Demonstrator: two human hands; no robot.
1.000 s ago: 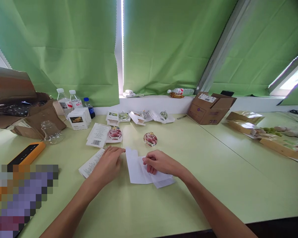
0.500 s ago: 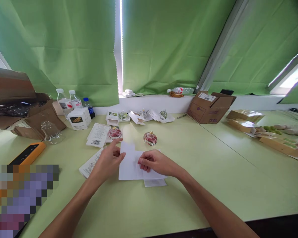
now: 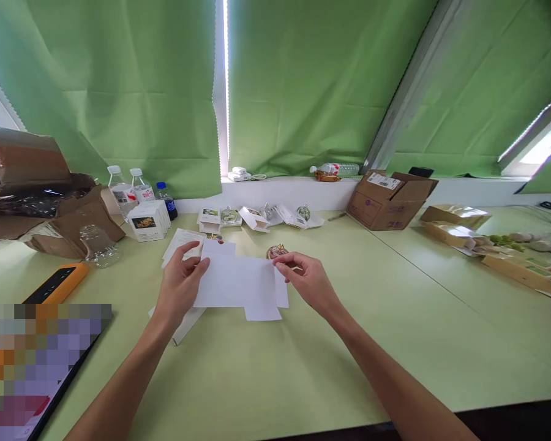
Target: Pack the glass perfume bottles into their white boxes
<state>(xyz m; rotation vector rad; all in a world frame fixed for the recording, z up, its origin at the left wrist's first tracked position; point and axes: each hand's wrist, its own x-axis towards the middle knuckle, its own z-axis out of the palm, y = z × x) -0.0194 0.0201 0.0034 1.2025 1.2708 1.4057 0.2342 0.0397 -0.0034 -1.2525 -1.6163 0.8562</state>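
Note:
A white flat carton blank [image 3: 234,278] with fold lines and flaps is held up in front of me, its plain side facing me. My left hand [image 3: 181,278] grips its left edge between thumb and fingers. At the upper right corner, my right hand [image 3: 305,275] pinches an edge flap. Behind the blank, a round glass ornament [image 3: 275,250] with a gold top is partly hidden. Another gold-topped ornament [image 3: 215,237] shows just above the blank's upper edge. Printed flat cartons [image 3: 179,240] lie beyond my left hand, and one more flat carton [image 3: 188,324] lies below it.
Along the back stand small open boxes [image 3: 209,219] with ornaments. A brown carton [image 3: 390,199] is at the back right; opened boxes [image 3: 518,272] lie far right. On the left are white boxes [image 3: 147,222], bottles [image 3: 166,199], a clear jar [image 3: 98,248] and an orange-black case [image 3: 57,285].
The white blank has been lifted off the table and unfolded wider. My left hand moved left and up with it; my right hand moved right and up to its far edge.

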